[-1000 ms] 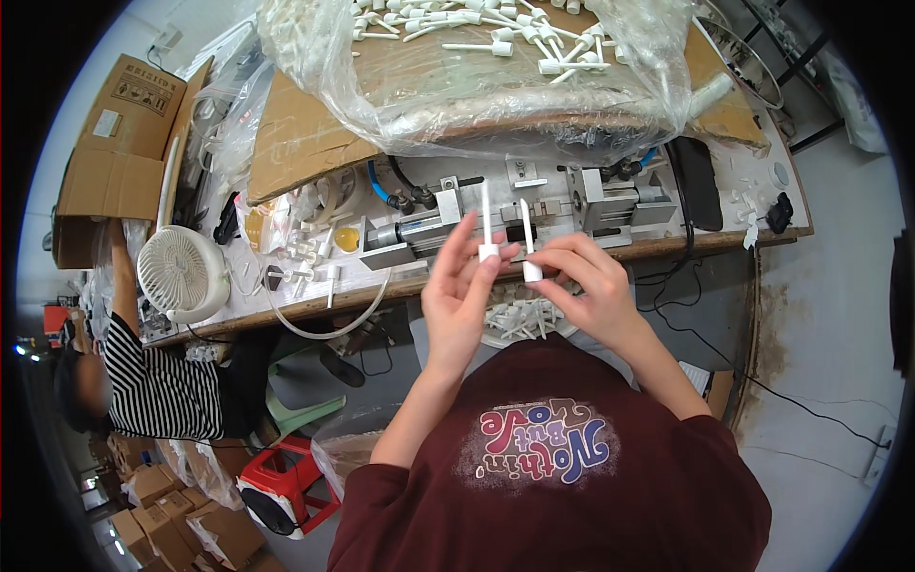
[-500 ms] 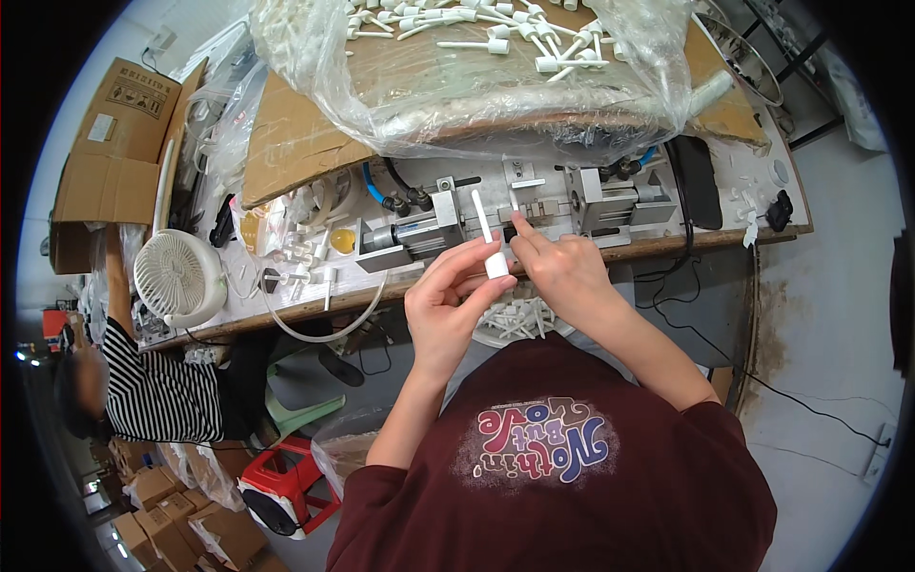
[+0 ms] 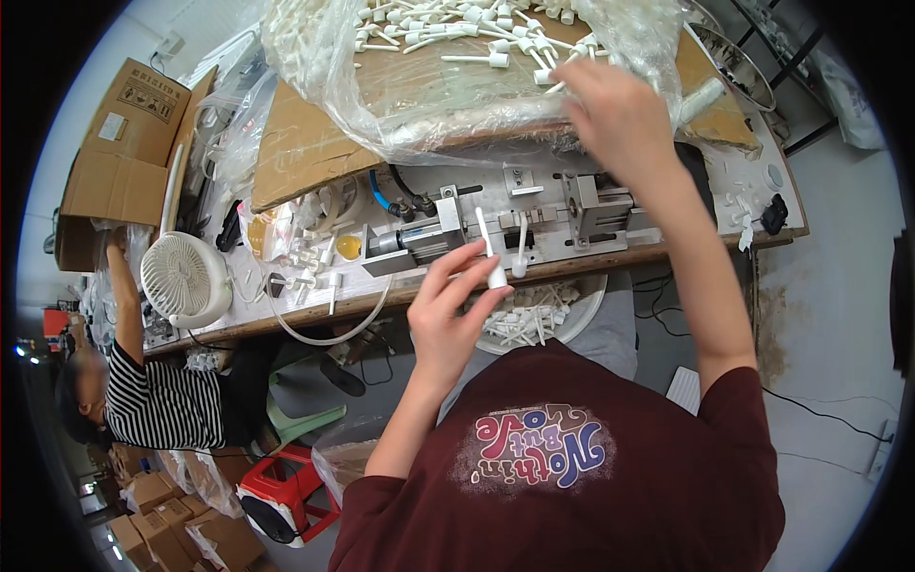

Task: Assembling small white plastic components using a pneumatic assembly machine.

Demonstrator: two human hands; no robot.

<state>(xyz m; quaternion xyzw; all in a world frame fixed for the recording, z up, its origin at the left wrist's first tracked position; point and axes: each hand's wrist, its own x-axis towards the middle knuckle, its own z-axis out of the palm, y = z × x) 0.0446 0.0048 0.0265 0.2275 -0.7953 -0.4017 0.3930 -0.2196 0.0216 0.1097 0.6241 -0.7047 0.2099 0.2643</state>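
My left hand (image 3: 450, 310) pinches a white plastic capped stem (image 3: 484, 234) by its wide cap, with the thin stem pointing up and away. Just right of it, a second white capped stem (image 3: 521, 250) rests at a metal clamping fixture (image 3: 538, 217) on the bench. My right hand (image 3: 624, 119) is stretched to the far side, over the front of a plastic-lined pile of white capped stems (image 3: 467, 29). Its fingers look apart and slightly blurred, close to a few pieces at the pile's edge. Nothing shows in its grasp.
Metal cylinder units (image 3: 415, 238) flank the fixture. A white basin (image 3: 581, 319) of small white parts sits by my lap, below the bench edge. At left are a white fan (image 3: 186, 278), a cardboard box (image 3: 124, 162) and a person in a striped shirt (image 3: 167, 396).
My right hand has left the fixture and moved up and right to the pile, uncovering the capped stem there. My left hand keeps its capped stem almost in place.
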